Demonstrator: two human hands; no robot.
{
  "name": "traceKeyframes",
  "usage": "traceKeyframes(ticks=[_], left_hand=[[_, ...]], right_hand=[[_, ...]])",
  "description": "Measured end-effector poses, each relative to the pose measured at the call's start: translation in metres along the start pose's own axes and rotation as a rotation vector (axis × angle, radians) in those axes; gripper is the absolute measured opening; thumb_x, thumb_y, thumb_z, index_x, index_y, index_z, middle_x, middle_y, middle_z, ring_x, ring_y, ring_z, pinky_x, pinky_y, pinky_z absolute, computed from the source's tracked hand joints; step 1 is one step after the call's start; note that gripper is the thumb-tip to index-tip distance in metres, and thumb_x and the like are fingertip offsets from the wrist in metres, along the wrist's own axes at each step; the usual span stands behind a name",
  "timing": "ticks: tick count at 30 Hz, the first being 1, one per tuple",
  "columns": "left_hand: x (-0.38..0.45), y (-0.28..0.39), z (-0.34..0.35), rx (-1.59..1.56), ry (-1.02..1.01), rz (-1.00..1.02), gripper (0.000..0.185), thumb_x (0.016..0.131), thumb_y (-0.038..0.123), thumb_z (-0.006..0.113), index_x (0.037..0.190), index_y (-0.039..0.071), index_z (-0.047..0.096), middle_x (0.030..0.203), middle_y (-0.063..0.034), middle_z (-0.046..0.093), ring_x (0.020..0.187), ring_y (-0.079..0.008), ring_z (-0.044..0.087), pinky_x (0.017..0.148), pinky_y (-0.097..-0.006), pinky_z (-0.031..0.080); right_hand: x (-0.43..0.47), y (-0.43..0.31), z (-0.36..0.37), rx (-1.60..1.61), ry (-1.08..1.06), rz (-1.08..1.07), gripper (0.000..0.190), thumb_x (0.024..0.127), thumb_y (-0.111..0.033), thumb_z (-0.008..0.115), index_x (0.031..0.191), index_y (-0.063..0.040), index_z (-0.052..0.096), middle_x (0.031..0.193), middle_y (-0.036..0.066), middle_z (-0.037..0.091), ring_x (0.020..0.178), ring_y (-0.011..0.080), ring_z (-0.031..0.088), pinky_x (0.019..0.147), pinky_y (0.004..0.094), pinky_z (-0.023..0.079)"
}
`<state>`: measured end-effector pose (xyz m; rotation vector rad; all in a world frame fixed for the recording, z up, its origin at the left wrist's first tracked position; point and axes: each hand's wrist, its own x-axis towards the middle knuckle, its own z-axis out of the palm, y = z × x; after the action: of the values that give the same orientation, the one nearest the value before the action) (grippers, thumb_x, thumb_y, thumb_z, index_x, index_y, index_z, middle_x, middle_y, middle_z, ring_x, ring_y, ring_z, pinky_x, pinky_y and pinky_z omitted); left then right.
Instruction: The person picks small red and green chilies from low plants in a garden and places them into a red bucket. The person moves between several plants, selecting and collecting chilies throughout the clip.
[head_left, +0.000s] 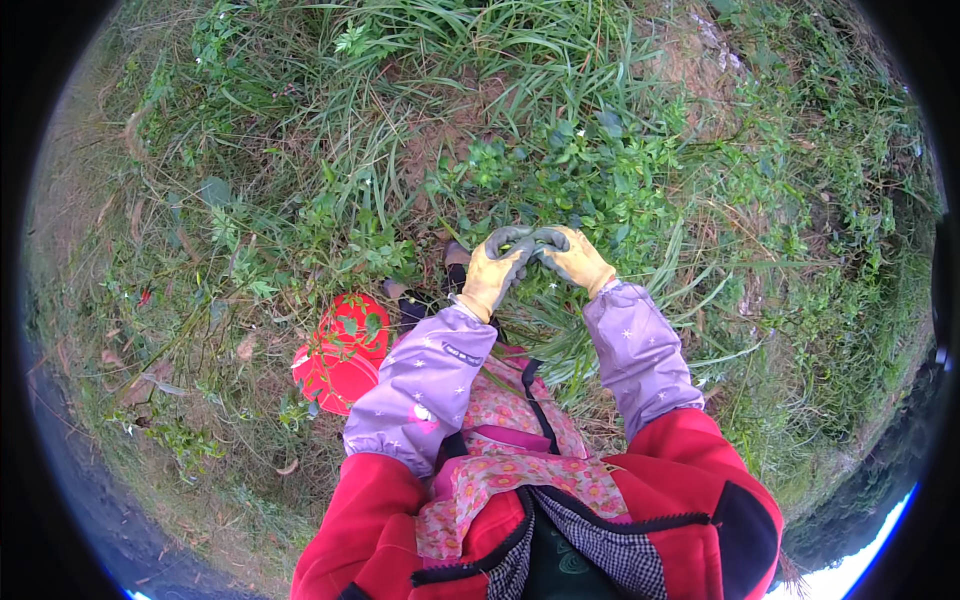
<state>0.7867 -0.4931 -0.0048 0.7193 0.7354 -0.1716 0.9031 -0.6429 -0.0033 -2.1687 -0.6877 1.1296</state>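
Observation:
My left hand (498, 267), in a yellow work glove with a grey coated palm, is curled with its fingers against those of my right hand (571, 256), gloved alike. A small bit of green shows between the left thumb and fingers, too small to name; whether it is held is unclear. What the right fingers close on is hidden. Both hands are over a leafy green plant (585, 187) with small white flowers. A red plastic bucket (341, 375) is on the ground left of my left forearm, partly behind thin leafy stems.
Long-bladed grass (442, 37) grows thickly ahead, with bare reddish soil (435, 150) showing between tufts. A small red pepper-like thing (145, 297) lies among stems at the left. Dark shoes (455, 259) stand just beside my left hand. A pale rock-like patch (712, 41) is at the upper right.

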Motion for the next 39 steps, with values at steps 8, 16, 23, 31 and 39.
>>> traceKeyframes(ticks=[8,16,23,31,39], left_hand=[[0.012,-0.025,-0.004,0.208,0.151,0.267,0.019,0.082,0.008,0.068,0.101,0.004,0.065,0.080,-0.0015,0.064,0.059,-0.0069,0.055,0.052,-0.0214,0.044],[0.019,-0.019,-0.026,-0.122,-0.019,-0.219,0.018,0.088,0.025,0.065,0.096,0.009,0.063,0.069,0.0020,0.060,0.051,-0.0094,0.053,0.045,-0.0233,0.042],[0.021,-0.010,-0.051,-0.380,-0.054,-0.026,0.023,0.092,0.020,0.054,0.114,0.011,0.053,0.094,-0.0023,0.060,0.074,-0.0138,0.056,0.062,-0.0256,0.045],[0.056,0.013,-0.059,-0.124,0.291,0.019,0.044,0.092,0.046,0.050,0.097,0.003,0.059,0.067,0.0005,0.048,0.052,-0.0135,0.050,0.046,-0.0260,0.040],[0.094,0.032,-0.054,0.101,0.158,-0.120,0.028,0.091,0.030,0.059,0.095,0.002,0.062,0.065,0.0016,0.052,0.048,-0.0128,0.052,0.042,-0.0249,0.042]], right_hand=[[-0.002,0.005,0.007,-0.285,0.000,-0.093,0.027,0.084,-0.017,0.062,0.108,-0.006,0.061,0.112,0.014,0.059,0.106,0.0323,0.054,0.094,0.0401,0.043],[-0.004,0.007,0.015,-0.428,0.009,-0.318,0.031,0.079,-0.022,0.063,0.108,-0.012,0.061,0.103,0.008,0.063,0.104,0.0278,0.056,0.099,0.0416,0.038],[-0.009,-0.009,0.016,-0.407,0.138,-0.313,0.037,0.073,-0.011,0.066,0.110,-0.012,0.061,0.108,0.009,0.062,0.105,0.0318,0.054,0.098,0.0420,0.040],[-0.009,-0.001,0.028,-0.254,0.123,-0.272,0.026,0.077,-0.015,0.059,0.102,-0.010,0.066,0.096,0.009,0.065,0.099,0.0326,0.056,0.095,0.0414,0.041],[-0.016,0.016,0.037,-0.308,0.111,-0.269,0.034,0.074,-0.016,0.069,0.107,-0.011,0.062,0.107,0.008,0.062,0.109,0.0317,0.052,0.099,0.0433,0.038]])
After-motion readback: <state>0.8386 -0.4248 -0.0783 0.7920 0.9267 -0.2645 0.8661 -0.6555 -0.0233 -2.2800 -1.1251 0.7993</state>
